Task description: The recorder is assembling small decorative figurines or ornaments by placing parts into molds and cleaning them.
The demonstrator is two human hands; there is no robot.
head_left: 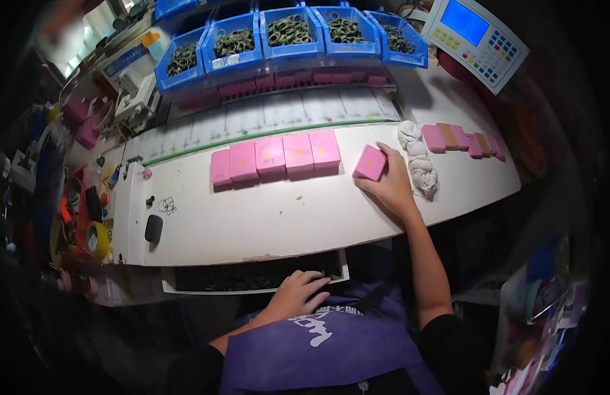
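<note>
My right hand (390, 181) is closed round a pink block (371, 163), thumb on its near side and fingers over the far side, at the right of the white table. To its left stands a row of several pink blocks (270, 156), set edge to edge, with small yellow marks on their faces. Over the front edge of an open drawer (219, 290) rests my left hand (299, 291), its fingers stretched out and apart. Dark green pieces lie inside the drawer, too dim to make out singly.
Blue bins (291, 29) of greenish rings line the back, behind a marked board (272, 122) with a green edge. A twisted white cloth (418, 161) and taped pink pieces (463, 139) lie right. A keypad device (476, 39) stands back right; a black case (154, 228) sits left.
</note>
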